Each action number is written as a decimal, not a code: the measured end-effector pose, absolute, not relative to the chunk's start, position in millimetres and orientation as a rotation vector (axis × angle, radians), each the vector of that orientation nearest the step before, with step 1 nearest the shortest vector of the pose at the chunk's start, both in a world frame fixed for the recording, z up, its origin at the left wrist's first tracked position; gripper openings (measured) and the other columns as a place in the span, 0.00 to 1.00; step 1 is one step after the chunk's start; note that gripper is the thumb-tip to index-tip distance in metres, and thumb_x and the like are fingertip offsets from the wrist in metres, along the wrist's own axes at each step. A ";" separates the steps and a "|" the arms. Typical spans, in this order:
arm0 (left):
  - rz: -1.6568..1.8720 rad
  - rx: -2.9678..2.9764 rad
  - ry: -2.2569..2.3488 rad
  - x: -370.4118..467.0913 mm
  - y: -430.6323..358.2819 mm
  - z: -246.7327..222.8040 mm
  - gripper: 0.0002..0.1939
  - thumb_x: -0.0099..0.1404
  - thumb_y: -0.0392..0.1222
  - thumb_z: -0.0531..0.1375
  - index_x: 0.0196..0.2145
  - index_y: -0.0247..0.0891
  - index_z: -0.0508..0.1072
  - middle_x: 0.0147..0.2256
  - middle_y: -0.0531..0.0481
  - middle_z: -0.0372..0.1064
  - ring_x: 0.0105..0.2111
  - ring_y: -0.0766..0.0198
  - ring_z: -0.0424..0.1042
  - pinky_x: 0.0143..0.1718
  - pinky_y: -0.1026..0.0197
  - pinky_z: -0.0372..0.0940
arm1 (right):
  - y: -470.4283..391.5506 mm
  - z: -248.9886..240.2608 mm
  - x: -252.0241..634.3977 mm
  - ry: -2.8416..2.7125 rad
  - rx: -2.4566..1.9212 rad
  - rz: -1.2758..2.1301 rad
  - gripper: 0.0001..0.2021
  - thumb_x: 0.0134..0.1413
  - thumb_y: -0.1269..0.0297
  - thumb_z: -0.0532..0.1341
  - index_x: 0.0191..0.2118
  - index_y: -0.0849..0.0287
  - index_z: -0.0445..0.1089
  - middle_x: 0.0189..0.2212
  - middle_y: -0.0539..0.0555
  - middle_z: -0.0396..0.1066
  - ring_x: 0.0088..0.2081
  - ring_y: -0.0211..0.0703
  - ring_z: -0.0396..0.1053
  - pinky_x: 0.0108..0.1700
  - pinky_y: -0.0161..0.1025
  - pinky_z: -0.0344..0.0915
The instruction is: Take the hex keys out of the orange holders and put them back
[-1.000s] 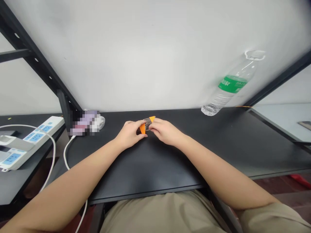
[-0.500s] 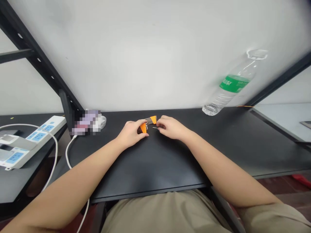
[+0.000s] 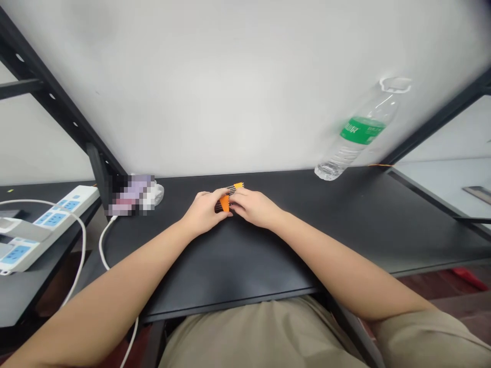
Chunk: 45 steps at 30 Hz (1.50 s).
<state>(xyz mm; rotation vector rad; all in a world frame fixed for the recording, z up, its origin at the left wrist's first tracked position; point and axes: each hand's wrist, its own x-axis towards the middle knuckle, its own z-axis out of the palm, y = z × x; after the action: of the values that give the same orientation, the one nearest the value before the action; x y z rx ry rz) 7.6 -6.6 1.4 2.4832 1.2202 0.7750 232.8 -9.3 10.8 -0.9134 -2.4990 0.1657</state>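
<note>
An orange holder [image 3: 225, 203] with several thin metal rods in it is gripped between the thumb and fingers of my left hand [image 3: 203, 212], over the black table [image 3: 238, 255]. Its second orange part [image 3: 239, 185] shows just behind my fingers. My right hand [image 3: 255, 207] is closed, its fingertips right at the holder's right side. The small metal piece that it pinched earlier is now hidden by the fingers.
A clear bottle with a green label [image 3: 362, 131] leans on the wall at the right. At the left are a white power strip [image 3: 53, 220], a white cable [image 3: 102, 245], a pixelated item and a white bundle [image 3: 155, 195] beside a black metal post.
My right hand has moved left, up to the orange holder, and the thin metal piece has gone out of sight. My left hand keeps its grip. The view has shifted slightly.
</note>
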 end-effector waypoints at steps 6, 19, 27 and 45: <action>0.784 2.479 1.194 8.0 -6.5 1.8 0.31 0.62 0.48 0.69 0.61 0.45 0.68 0.57 0.48 0.74 0.53 0.52 0.75 0.59 0.49 0.66 | -5.4 11.1 236.2 -2.560 -0.874 0.090 0.10 0.66 0.71 0.60 0.50 0.56 0.74 0.48 0.58 0.74 0.46 0.47 0.72 0.45 0.42 0.70; 0.855 2.227 1.110 6.1 -7.5 -0.1 0.31 0.60 0.48 0.71 0.59 0.45 0.69 0.57 0.49 0.74 0.56 0.55 0.75 0.60 0.53 0.68 | 2.1 6.5 246.6 -2.556 -0.673 -0.003 0.10 0.70 0.66 0.56 0.43 0.56 0.75 0.43 0.56 0.76 0.43 0.45 0.73 0.43 0.41 0.69; 0.859 2.320 1.180 5.8 -8.3 2.4 0.32 0.60 0.48 0.70 0.60 0.44 0.68 0.56 0.48 0.74 0.55 0.52 0.75 0.58 0.51 0.70 | -5.9 -0.6 235.5 -2.409 -0.838 0.252 0.09 0.68 0.69 0.57 0.39 0.57 0.75 0.40 0.55 0.76 0.39 0.44 0.72 0.43 0.40 0.67; 0.739 2.443 1.204 5.8 -7.3 6.7 0.28 0.63 0.46 0.67 0.59 0.45 0.69 0.52 0.48 0.76 0.49 0.53 0.76 0.55 0.50 0.69 | 16.9 9.4 274.4 -2.543 -1.259 0.256 0.04 0.60 0.69 0.63 0.35 0.56 0.76 0.36 0.53 0.73 0.37 0.43 0.71 0.39 0.38 0.64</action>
<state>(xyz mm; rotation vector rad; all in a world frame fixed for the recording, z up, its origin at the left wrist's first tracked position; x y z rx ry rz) 5.8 -7.3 6.7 2.4431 1.2042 0.7386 274.4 16.9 9.4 -1.2591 -2.5429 0.2559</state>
